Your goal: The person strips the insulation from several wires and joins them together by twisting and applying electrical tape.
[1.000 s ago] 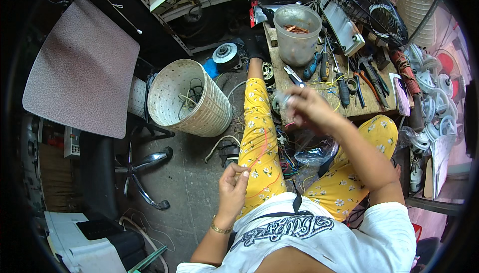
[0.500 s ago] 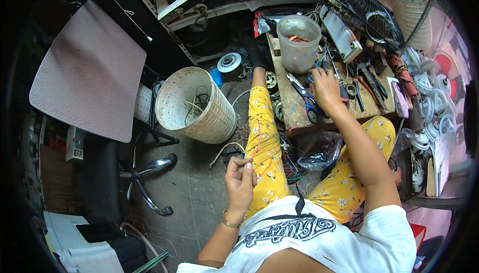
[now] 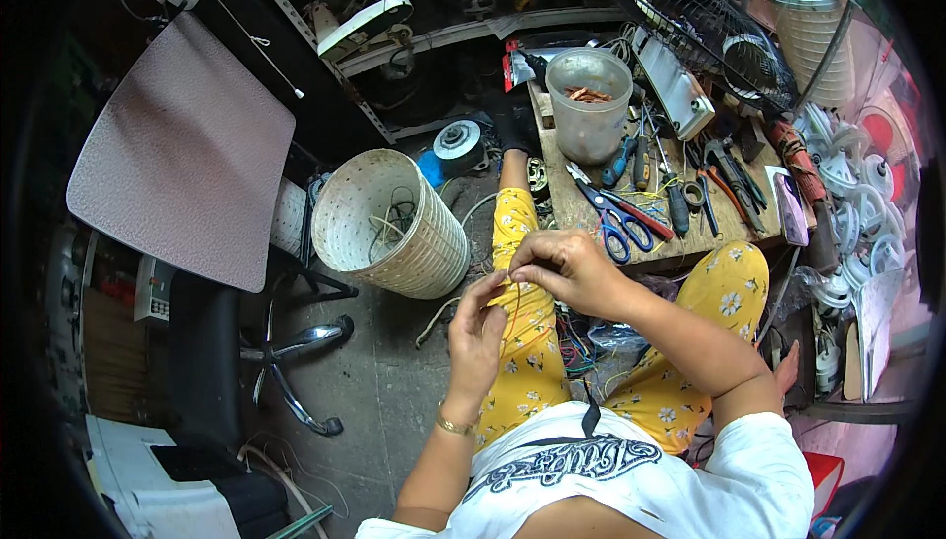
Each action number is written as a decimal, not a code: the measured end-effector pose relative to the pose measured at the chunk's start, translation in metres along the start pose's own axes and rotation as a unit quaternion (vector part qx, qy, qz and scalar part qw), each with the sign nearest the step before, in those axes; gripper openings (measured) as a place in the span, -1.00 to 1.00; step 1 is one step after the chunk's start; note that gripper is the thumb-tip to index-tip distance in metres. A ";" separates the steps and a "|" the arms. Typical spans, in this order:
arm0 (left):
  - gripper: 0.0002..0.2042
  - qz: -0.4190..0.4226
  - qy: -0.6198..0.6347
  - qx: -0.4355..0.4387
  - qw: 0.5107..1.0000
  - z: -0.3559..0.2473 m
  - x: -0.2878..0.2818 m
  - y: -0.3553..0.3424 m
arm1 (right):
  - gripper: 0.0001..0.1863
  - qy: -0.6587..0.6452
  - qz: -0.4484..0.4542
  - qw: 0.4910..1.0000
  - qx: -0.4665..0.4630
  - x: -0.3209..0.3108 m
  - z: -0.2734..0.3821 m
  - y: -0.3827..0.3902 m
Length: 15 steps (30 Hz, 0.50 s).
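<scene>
In front of my lap my left hand [image 3: 477, 337] and my right hand [image 3: 576, 271] meet at the fingertips. A thin red wire [image 3: 518, 304] is pinched between them and hangs down over the yellow trousers. Its exact grip point is partly hidden by the fingers. The wooden bench [image 3: 581, 206] lies beyond my right hand. On it rest blue-handled scissors [image 3: 615, 222], a blue-handled tool [image 3: 620, 162], screwdrivers [image 3: 677, 206], pliers [image 3: 734, 169] and a roll of tape [image 3: 693, 194]. A translucent bucket [image 3: 589, 130] with copper-coloured scraps stands at the bench's far left corner.
A white woven basket [image 3: 434, 253] holding cable stands left of my knees. Farther left is a grey chair [image 3: 187, 155] with a metal base. A black fan cage [image 3: 709, 36] stands behind the bench, and clear plastic parts [image 3: 857, 214] pile up at right.
My right hand has left the tools beside the bucket and come back to my left hand at the red wire. The blue-handled tool now lies uncovered on the bench.
</scene>
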<state>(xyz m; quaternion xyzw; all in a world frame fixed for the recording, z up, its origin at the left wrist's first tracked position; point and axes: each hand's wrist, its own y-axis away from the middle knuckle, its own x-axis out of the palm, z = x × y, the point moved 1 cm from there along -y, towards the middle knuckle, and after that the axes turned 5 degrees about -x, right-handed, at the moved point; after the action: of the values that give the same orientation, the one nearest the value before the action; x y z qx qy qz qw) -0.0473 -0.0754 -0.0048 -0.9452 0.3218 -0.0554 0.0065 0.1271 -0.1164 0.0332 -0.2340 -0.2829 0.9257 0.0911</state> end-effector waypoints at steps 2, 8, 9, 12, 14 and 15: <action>-0.77 0.009 0.065 -0.048 0.997 -0.004 0.001 -0.010 | -0.93 0.004 -0.001 1.000 -0.008 0.001 0.004 -0.002; -0.90 0.077 0.217 -0.097 0.968 0.001 0.012 -0.028 | -0.88 0.067 -0.067 0.993 -0.069 -0.008 0.005 -0.002; -0.90 0.077 0.217 -0.098 0.968 0.001 0.014 -0.029 | -0.86 0.092 -0.074 0.988 -0.100 -0.011 0.004 -0.002; -0.94 0.051 0.304 -0.107 0.945 -0.006 0.021 -0.030 | -0.83 0.125 -0.086 0.980 -0.131 -0.012 0.004 -0.002; -0.95 0.017 0.322 -0.117 0.939 -0.009 0.026 -0.030 | -0.81 0.141 -0.091 0.976 -0.140 -0.009 0.002 0.001; -0.95 0.016 0.322 -0.116 0.939 -0.011 0.028 -0.028 | -0.78 0.158 -0.096 0.971 -0.149 -0.007 0.001 0.002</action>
<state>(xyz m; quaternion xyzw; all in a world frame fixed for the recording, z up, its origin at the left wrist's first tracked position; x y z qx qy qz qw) -0.0090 -0.0700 0.0100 -0.8658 0.3257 -0.3190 -0.2064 0.1327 -0.1207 0.0352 -0.3604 -0.4206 0.8113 0.1870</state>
